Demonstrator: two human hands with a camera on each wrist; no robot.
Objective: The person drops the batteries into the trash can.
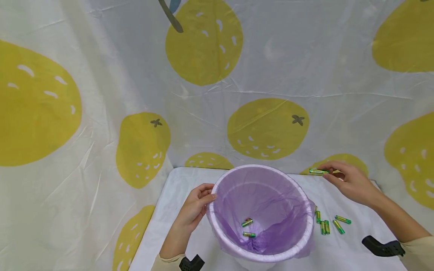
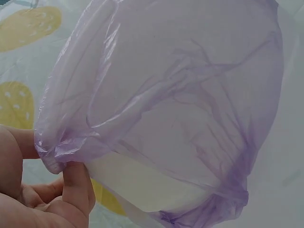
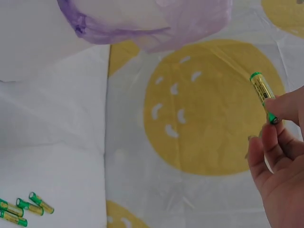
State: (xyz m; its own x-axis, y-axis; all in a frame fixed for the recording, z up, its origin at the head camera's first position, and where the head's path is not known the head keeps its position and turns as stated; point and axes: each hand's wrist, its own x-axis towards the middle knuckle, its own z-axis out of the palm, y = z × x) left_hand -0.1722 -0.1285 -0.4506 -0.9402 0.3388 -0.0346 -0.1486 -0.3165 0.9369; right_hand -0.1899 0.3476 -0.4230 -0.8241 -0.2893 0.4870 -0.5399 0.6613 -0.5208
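A green-and-gold battery point(image 1: 317, 171) is sitting at the tips of the right hand point(image 1: 354, 185); the thumb and fingers are pinching it near one end, while its free end is pointing leftward from that hand; it is hanging in the air, well apart from the other batteries. Leftward of the right hand and touching the left hand point(image 1: 193, 207), a white bin point(image 1: 252, 265) is wearing a translucent purple liner point(image 1: 257, 195), folded out over its rim; the left hand is gripping that rim through the liner. Deep inside, between the two hands, two batteries point(image 1: 249, 234) are lying just apart from each other; below the right hand, near the bin, several loose batteries point(image 1: 338, 226) are lying in a scattered cluster on the white-covered tabletop point(image 1: 352, 248); beyond both hands, a pale curtain point(image 1: 318, 49) printed with yellow fruit is hanging; behind each hand, a black wrist device point(image 1: 383, 246) is sitting beside a beige sleeve point(image 1: 418, 252).
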